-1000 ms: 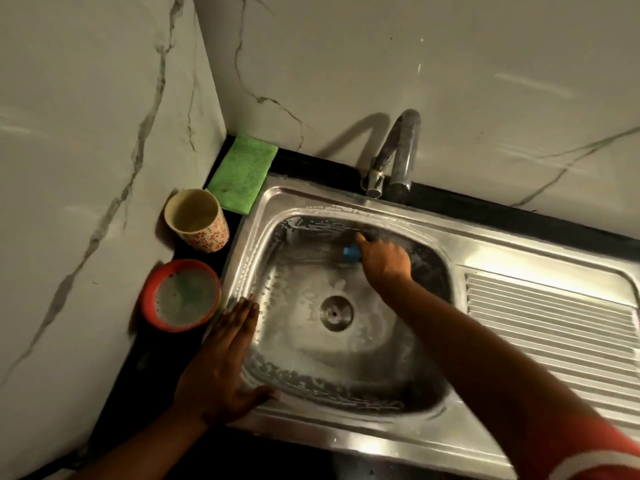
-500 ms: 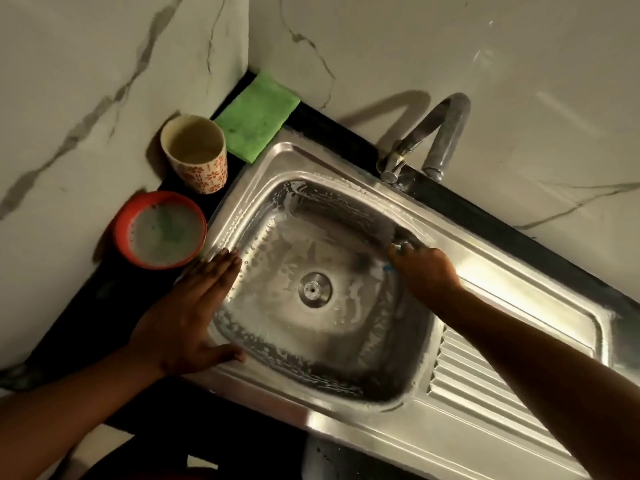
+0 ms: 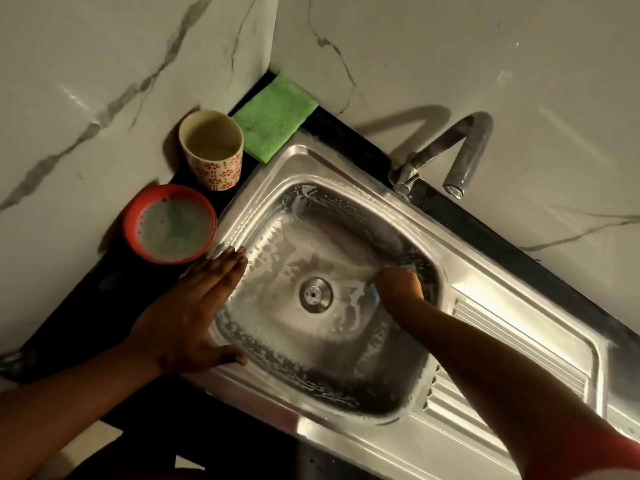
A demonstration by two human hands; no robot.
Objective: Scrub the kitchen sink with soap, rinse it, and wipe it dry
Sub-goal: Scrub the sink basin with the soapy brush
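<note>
The right hand [image 3: 399,283] is curling round a blue scrubber [image 3: 375,293], pressing it against the right wall of the sink [image 3: 512,317], just right of the drain [image 3: 316,294], with suds [image 3: 302,199] clinging round its walls. The left hand [image 3: 194,306] is lying flat, fingers [image 3: 228,268] straight and together, on the sink's left rim. A red bowl [image 3: 131,216] of cloudy water, a flowered cup [image 3: 216,171] and a green cloth [image 3: 273,114] are sitting on the dark counter [image 3: 86,306] beside it

The sink [image 3: 502,289] is gleaming silver on the black bench [image 3: 79,306]. The scrubber [image 3: 375,292] is showing blue, the cloth [image 3: 275,116] green, the bowl [image 3: 131,232] red, the cup [image 3: 216,171] cream with red-orange flowers; grey veins are crossing the white wall [image 3: 104,64].
</note>
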